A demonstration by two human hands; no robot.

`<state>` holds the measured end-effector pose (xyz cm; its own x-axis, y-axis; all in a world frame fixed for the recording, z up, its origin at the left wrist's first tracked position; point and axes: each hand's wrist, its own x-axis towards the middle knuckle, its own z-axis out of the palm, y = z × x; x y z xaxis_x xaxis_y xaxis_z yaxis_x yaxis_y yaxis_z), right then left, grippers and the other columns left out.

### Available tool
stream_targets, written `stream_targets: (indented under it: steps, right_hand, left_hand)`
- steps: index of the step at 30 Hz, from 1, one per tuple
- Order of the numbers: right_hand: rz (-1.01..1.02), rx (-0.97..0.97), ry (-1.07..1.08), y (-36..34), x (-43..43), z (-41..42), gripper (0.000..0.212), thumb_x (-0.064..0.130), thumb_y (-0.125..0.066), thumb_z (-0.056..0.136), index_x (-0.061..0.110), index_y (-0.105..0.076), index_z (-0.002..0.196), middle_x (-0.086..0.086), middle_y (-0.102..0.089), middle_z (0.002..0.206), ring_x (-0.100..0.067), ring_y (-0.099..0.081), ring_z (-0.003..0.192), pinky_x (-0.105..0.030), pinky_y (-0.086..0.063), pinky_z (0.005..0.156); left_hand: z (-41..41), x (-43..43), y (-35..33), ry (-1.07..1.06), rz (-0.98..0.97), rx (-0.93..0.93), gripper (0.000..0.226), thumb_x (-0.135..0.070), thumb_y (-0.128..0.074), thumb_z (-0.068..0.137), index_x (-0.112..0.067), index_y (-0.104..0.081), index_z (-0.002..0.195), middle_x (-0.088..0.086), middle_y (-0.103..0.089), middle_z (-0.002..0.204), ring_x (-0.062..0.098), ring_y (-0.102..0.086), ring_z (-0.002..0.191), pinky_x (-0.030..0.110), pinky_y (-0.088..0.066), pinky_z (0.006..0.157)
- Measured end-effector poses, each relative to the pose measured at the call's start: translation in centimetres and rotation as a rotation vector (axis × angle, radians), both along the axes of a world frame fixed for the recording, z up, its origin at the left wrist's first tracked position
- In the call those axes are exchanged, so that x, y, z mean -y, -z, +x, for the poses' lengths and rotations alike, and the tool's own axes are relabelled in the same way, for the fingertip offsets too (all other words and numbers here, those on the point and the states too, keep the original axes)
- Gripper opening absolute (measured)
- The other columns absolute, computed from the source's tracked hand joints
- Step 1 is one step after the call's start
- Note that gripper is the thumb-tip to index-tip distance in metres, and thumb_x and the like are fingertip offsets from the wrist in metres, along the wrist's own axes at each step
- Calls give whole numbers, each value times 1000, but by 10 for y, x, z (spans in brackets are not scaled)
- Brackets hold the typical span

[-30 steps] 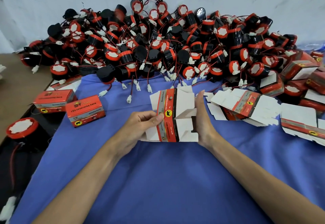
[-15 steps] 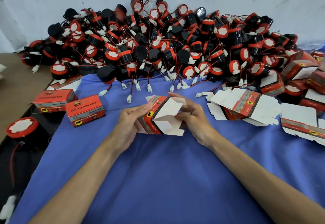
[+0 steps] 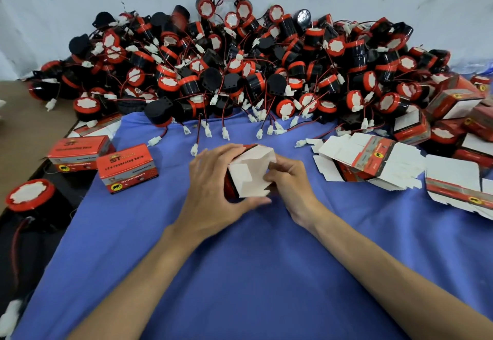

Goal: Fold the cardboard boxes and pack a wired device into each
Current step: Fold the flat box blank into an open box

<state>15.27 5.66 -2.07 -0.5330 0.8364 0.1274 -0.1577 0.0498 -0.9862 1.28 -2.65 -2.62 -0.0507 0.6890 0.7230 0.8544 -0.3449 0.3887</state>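
The left hand (image 3: 213, 179) is curled round the red side of a half-formed cardboard box (image 3: 250, 174), fingers over its far edge and thumb lying along its near lower edge. The right hand (image 3: 290, 182) meets it from the other side, its fingers bent and pinching the box's white flaps at the open end. The box is held between both hands just above the blue cloth (image 3: 240, 273) that covers the middle of the worktop (image 3: 21, 126), with its plain white inside turned up toward the camera. Left of the hands, two closed boxes stand on the cloth's edge, the nearer one (image 3: 126, 169) just beside the farther one (image 3: 80, 153), both red with a yellow badge on the front. Right of the hands lies a loose stack of flat box blanks (image 3: 373, 158), white side mostly up, and another blank (image 3: 458, 185) lies farther right. Beyond all this, against the pale wall (image 3: 80, 6), rises a large heap of wired devices (image 3: 240, 67), black drums with red rims, white faces and thin red and black leads ending in white plugs that trail onto the cloth. One more such device (image 3: 29, 195) sits alone at the far left, off the cloth.
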Motion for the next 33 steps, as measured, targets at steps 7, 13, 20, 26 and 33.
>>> stream_targets:
  steps: [7, 13, 20, 26, 33]
  right_hand:
    - [31, -86, -204, -3, 6, 3, 38, 30, -55, 81, 22, -66, 116, 1, -68, 112, -18, -62, 105, -30, -52, 86]
    - [145, -75, -202, -8, 10, 2, 44, 50, -50, 82, 45, -51, 126, 18, -50, 139, -4, -45, 129, -29, -44, 102]
    - [477, 62, 76, -6, 25, -8, 18, 27, -53, 92, 40, -50, 104, 34, -58, 75, 8, -55, 67, -4, -40, 63]
    - [584, 119, 150, -4, 24, -7, 25, 12, -55, 95, 15, -59, 120, 37, -55, 75, 9, -53, 68, -2, -36, 64]
    - [571, 114, 92, -6, 26, -8, 39, 32, -46, 97, 46, -38, 132, 23, -51, 82, 4, -50, 76, -7, -37, 72]
  left_hand:
    - [-8, 3, -5, 98, 107, 237, 40, -30, -50, 84, -2, -55, 112, 5, -57, 117, 21, -57, 109, 32, -44, 93]
    - [0, 6, -9, 182, 185, 461, 22, -27, -40, 89, -29, -49, 108, -22, -57, 104, 2, -51, 81, 15, -40, 73]
    - [1, 3, -7, 99, 118, 485, 22, -20, -39, 95, -36, -44, 108, -31, -54, 102, -5, -52, 85, 14, -41, 75]
    - [8, 1, -4, 119, 134, 480, 35, -2, -42, 92, -32, -42, 110, -13, -56, 108, 3, -56, 98, 16, -42, 85]
    - [7, -3, -5, 241, 277, 491, 22, -57, -40, 97, -47, -29, 114, 5, -44, 116, 11, -49, 102, 24, -40, 88]
